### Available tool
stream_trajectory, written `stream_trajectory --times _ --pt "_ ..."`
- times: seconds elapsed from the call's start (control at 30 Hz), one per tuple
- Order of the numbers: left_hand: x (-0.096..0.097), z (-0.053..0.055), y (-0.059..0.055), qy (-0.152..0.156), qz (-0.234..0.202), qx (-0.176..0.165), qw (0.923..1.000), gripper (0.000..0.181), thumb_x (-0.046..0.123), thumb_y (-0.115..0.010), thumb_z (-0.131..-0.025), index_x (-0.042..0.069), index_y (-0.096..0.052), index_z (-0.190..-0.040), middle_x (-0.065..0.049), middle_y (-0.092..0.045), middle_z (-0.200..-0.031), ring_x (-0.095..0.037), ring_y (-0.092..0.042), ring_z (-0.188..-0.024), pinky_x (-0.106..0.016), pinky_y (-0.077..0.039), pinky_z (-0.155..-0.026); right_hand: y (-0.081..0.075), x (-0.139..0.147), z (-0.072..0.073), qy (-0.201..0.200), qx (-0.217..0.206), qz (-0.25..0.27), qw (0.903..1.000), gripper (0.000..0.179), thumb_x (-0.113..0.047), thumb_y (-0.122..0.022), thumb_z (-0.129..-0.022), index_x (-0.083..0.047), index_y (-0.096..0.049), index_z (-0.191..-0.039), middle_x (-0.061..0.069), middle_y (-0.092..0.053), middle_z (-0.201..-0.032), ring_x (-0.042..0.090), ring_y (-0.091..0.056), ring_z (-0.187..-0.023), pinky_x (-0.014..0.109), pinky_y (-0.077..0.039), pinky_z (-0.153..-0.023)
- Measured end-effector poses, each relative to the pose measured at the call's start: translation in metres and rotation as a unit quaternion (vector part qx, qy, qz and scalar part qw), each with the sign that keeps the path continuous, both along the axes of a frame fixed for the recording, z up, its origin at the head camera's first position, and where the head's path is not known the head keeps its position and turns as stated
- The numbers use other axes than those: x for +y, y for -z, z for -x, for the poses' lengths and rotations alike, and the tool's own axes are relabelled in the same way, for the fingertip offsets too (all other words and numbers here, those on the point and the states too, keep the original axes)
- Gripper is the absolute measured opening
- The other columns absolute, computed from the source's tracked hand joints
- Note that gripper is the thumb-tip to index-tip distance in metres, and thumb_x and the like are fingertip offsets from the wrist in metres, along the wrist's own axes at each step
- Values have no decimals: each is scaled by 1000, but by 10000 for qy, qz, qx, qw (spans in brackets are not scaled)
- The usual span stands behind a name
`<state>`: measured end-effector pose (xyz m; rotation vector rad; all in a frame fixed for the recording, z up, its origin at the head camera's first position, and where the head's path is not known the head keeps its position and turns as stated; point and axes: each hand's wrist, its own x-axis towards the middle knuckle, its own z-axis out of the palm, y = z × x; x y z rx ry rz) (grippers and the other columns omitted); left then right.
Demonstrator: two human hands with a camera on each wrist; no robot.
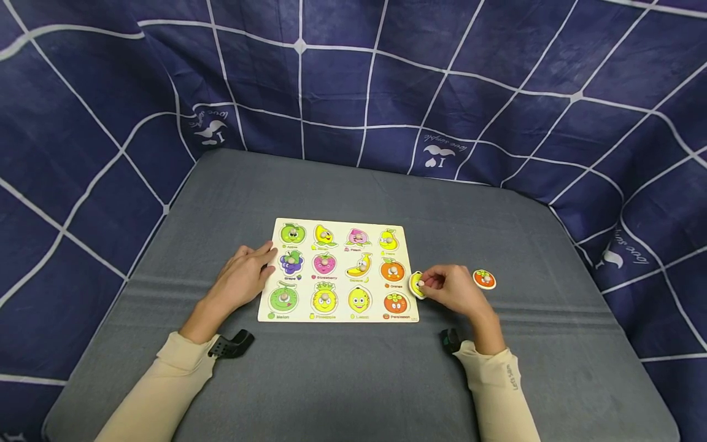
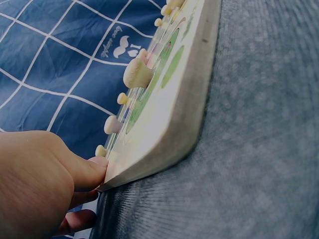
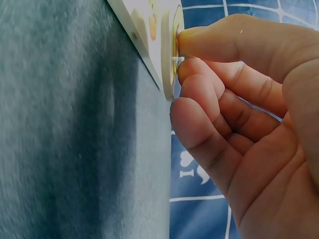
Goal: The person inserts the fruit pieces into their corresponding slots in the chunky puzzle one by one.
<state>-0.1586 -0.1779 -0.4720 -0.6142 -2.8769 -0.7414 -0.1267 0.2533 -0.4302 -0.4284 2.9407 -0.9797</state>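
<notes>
A wooden fruit puzzle board (image 1: 338, 314) lies flat on the grey table. My left hand (image 1: 243, 274) rests at its left edge, thumb (image 2: 92, 172) against the board's side and the other fingers loosely extended. Just off the right edge, my right hand (image 1: 455, 288) pinches a yellow fruit puzzle piece (image 1: 415, 285) by its knob between thumb and fingertips. The piece stands tilted beside the board in the right wrist view, its printed face partly hidden by the fingers. An orange-red persimmon piece (image 1: 484, 279) lies to the right of this hand.
Most pictures on the board carry small round knobs, such as the melon piece (image 1: 283, 298); the lemon picture (image 1: 359, 299) and persimmon picture (image 1: 395, 302) show none. A dark blue checked cloth (image 1: 353, 80) hangs behind and around the table (image 1: 342, 380).
</notes>
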Motion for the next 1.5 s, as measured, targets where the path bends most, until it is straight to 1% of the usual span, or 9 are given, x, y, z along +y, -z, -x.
stream_trajectory --times 0.27,0.53,0.67,0.87,1.03,1.27,1.5 --pt "-1 0 0 34 -12 -21 10000 42 7 -63 -95 -5 -57 -135 -25 -48 -144 -40 -51 -101 -53 -44 -80 1 -10 0 -272 -66 52 9996 7 -3 -78 -78 -6 -73 -80 -6 -63 -68 6 -57 -62 23 -48 -56" --pt "-1 0 -1 35 -33 -13 10000 42 6 -63 -95 -6 -57 -135 -25 -48 -143 -40 -51 -100 -52 -44 -79 2 -21 -1 -404 -131 83 9991 7 -4 -78 -79 -8 -72 -78 -7 -62 -66 5 -56 -61 22 -47 -56" --pt "-1 0 0 31 -27 -11 10000 42 6 -63 -95 -6 -57 -135 -26 -48 -143 -40 -51 -100 -52 -44 -80 3 -25 0 -499 -141 73 9986 8 -5 -78 -79 -9 -72 -77 -8 -61 -65 4 -55 -60 23 -47 -56" --pt "-1 0 1 33 -4 -39 10000 43 7 -63 -95 -5 -57 -136 -25 -48 -144 -40 -51 -101 -52 -44 -80 4 -32 1 -705 -95 52 9974 6 -3 -77 -78 -6 -72 -78 -8 -60 -65 3 -54 -60 23 -47 -56" --pt "0 0 1 46 11 7 10000 42 7 -64 -95 -6 -57 -135 -26 -48 -143 -39 -51 -99 -51 -44 -78 4 -40 2 -872 -15 1 9962 6 -2 -77 -77 -7 -72 -78 -9 -60 -65 3 -54 -59 23 -48 -56" --pt "-1 0 1 53 10 50 10000 42 6 -63 -95 -6 -57 -135 -26 -49 -143 -40 -51 -101 -53 -44 -80 5 -54 3 -1059 -3 -106 9943 9 -4 -77 -78 -11 -71 -77 -12 -57 -61 1 -53 -56 22 -47 -53" --pt "0 -1 1 22 -68 231 9997 41 4 -66 -91 -7 -60 -131 -26 -52 -139 -39 -52 -96 -51 -44 -76 7 -67 3 -1290 -34 -42 9916 9 -4 -78 -78 -10 -71 -77 -12 -58 -62 0 -54 -57 22 -47 -54"
